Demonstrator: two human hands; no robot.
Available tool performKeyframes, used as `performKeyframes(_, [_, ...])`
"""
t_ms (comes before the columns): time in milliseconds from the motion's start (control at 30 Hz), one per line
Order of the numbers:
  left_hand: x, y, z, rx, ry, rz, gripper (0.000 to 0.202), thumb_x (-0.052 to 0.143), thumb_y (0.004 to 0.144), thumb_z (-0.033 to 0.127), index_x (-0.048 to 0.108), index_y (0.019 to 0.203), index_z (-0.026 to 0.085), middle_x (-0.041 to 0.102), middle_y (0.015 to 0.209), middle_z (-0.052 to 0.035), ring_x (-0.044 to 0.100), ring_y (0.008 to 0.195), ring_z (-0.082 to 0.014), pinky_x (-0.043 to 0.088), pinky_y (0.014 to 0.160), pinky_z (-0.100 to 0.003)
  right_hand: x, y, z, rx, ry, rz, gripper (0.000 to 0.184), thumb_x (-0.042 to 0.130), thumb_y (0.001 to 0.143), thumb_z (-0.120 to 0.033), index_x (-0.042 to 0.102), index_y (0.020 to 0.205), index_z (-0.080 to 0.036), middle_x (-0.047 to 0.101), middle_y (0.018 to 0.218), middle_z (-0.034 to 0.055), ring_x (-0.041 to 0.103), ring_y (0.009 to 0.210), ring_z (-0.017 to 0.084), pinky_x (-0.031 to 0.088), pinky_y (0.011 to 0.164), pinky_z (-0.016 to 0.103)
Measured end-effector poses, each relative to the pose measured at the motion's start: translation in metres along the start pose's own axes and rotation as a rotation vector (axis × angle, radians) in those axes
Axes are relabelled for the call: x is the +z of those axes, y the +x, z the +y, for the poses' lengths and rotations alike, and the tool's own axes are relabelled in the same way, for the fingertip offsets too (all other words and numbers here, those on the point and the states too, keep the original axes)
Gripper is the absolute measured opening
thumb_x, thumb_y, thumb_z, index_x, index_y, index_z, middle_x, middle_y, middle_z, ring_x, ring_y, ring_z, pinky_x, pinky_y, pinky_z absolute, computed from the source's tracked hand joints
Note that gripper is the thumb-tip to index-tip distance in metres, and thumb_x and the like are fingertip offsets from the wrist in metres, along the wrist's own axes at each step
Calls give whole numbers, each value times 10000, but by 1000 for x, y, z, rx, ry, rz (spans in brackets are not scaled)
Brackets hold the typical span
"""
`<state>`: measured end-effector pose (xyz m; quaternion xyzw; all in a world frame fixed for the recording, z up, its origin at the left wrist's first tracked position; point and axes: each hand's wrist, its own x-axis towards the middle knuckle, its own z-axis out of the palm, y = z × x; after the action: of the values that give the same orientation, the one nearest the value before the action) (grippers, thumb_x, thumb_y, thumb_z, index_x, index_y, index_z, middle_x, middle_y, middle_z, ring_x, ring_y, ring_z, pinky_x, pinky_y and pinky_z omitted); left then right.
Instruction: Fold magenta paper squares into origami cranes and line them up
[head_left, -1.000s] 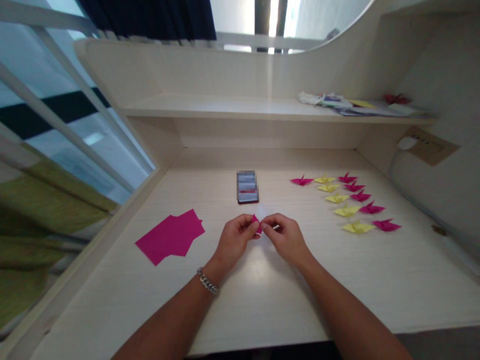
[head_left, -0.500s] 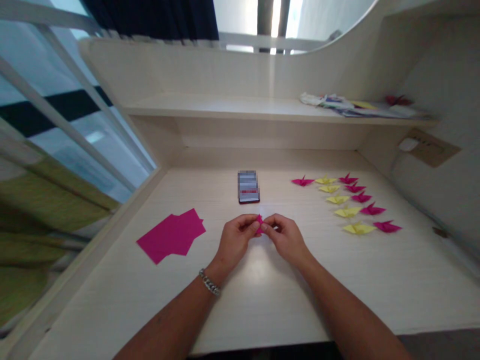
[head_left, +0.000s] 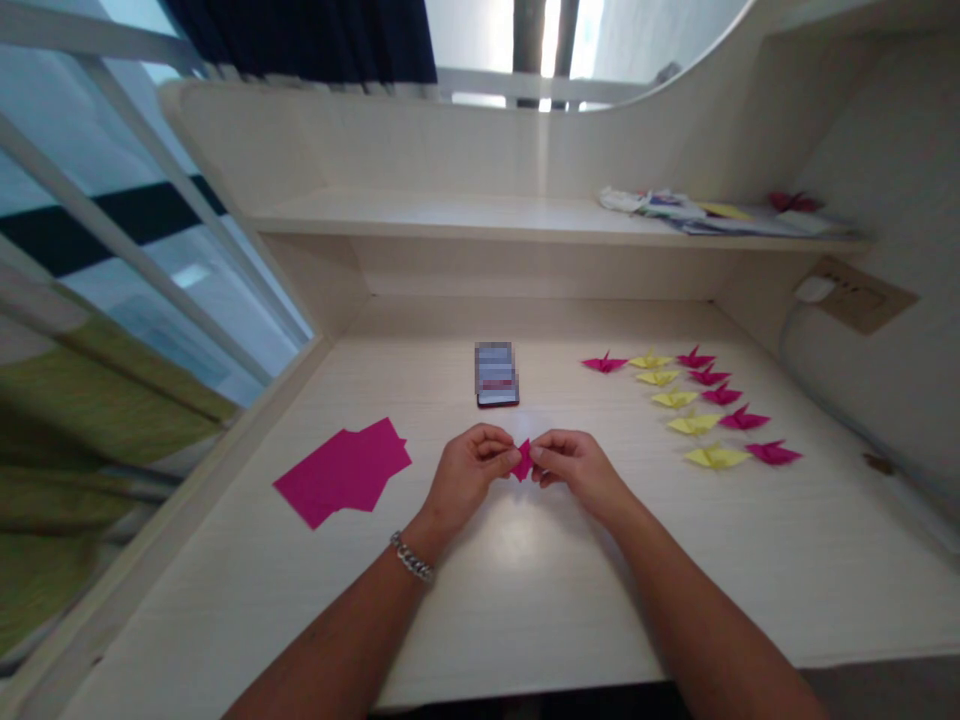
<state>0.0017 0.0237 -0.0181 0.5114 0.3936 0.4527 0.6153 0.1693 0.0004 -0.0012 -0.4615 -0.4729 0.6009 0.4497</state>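
Note:
Over the middle of the pale wooden desk (head_left: pixel 525 590), my left hand (head_left: pixel 466 477) and my right hand (head_left: pixel 578 470) meet, both pinching a small folded piece of magenta paper (head_left: pixel 522 462) between their fingertips. Only a small part of the paper shows between the fingers. A metal bracelet (head_left: pixel 411 558) sits on my left wrist. Behind the hands lies a phone (head_left: pixel 496 375), flat on the desk.
A stack of magenta paper sheets (head_left: pixel 343 470) lies at the left. Several folded magenta cranes (head_left: pixel 742 418) and yellow cranes (head_left: pixel 694 424) stand in two rows at the right. A shelf (head_left: pixel 465 215) above holds papers (head_left: pixel 697 212). A wall socket (head_left: pixel 855 290) is at the right.
Both hands have shifted slightly and turned the folded paper; more of its magenta point now shows between the fingertips, a little lower than before.

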Motion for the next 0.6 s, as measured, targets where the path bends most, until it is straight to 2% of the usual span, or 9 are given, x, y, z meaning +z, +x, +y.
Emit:
performKeyframes(200, [0, 0, 2, 52, 119, -17, 189, 727, 693, 272, 598, 743, 143, 657, 664, -22, 599, 594, -132, 461, 574, -247, 2, 1, 3, 36, -5, 35, 190, 654, 710, -339, 637, 735, -152, 648, 553, 10, 588, 480, 116, 476, 497, 232])
performKeyframes(400, [1, -3, 4, 74, 262, -95, 188, 667, 762, 325, 629, 737, 143, 665, 712, -40, 605, 654, -143, 468, 627, -254, 6, 0, 6, -54, -106, 91, 192, 671, 710, -315, 656, 781, -138, 668, 608, 26, 618, 544, 130, 517, 550, 257])
performKeyframes(600, [4, -2, 5, 96, 236, -48, 245, 631, 792, 354, 631, 671, 141, 616, 642, -10, 565, 615, -121, 469, 605, -238, 7, 0, 7, -123, -164, 113, 163, 642, 727, -300, 663, 750, -140, 657, 613, 21, 592, 536, 125, 511, 550, 261])
